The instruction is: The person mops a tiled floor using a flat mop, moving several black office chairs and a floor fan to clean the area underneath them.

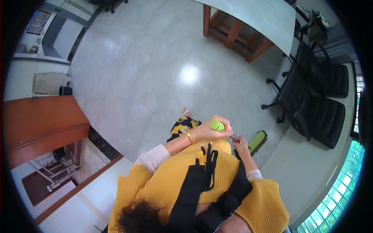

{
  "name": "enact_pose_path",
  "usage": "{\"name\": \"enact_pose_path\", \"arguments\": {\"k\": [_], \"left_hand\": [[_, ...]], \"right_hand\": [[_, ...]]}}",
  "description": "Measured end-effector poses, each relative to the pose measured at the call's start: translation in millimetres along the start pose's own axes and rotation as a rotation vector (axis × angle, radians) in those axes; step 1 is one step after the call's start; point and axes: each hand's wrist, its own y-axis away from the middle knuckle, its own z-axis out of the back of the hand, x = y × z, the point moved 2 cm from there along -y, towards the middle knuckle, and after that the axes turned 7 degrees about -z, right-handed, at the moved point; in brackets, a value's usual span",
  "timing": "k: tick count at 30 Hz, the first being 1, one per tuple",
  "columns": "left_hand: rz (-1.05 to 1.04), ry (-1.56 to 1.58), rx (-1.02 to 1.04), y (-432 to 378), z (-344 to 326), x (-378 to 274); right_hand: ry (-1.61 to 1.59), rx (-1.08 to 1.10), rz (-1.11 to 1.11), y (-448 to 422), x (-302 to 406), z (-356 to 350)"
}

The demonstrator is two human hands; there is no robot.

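Observation:
A long-handled broom slants across my front. Its green grip end (217,125) sits in my left hand (212,128), with the fingers wrapped around it. Lower on the metal pole (234,138), my right hand (240,143) has hold, thumb along the shaft. Beyond the right hand shows the green broom head (257,142) with dark bristles, down by the tiled floor (140,72) near the right wall. My right forearm and hand hide part of the pole.
Black office chairs (306,102) line the right wall beside a window (335,192). A white-topped table (256,17) on a wooden frame stands ahead. To the left are a brown wooden cabinet (46,122), a black bin (65,91) and a doorway (64,38).

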Motion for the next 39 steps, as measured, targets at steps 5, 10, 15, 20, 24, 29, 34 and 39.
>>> {"name": "enact_pose_path", "arguments": {"k": [5, 10, 15, 20, 24, 29, 34, 39], "left_hand": [[-0.064, -0.012, -0.047, -11.1, 96.8, -58.6], [-0.225, -0.03, -0.239, -16.9, 181.9, -103.9], [-0.206, -0.007, -0.489, 2.1, 208.7, -139.8], [-0.22, -0.045, -0.724, 53.6, 221.3, -132.7], [-0.314, -0.166, -0.831, 81.7, 233.0, -164.5], [-0.459, -0.144, -0.925, 102.5, 231.1, -189.9], [-0.369, -0.119, -0.83, 80.1, 249.2, -178.1], [-0.181, -0.186, -0.418, -13.9, 258.0, -169.0]], "right_hand": [[0.037, 0.101, -0.008, 21.5, -23.5, -133.5], [0.082, 0.12, -0.066, 87.8, -46.3, -256.6], [0.216, 0.135, -0.059, 129.0, -67.5, -323.2], [0.417, 0.241, -0.096, 109.1, -108.5, -351.2], [0.904, 0.569, -0.186, 60.0, -156.2, -391.0], [0.597, 0.369, -0.255, 151.0, -198.4, -392.5], [0.645, 0.609, -0.103, 138.7, -167.5, -369.9], [0.224, 0.461, -0.105, 85.4, -119.1, -360.3]]}}
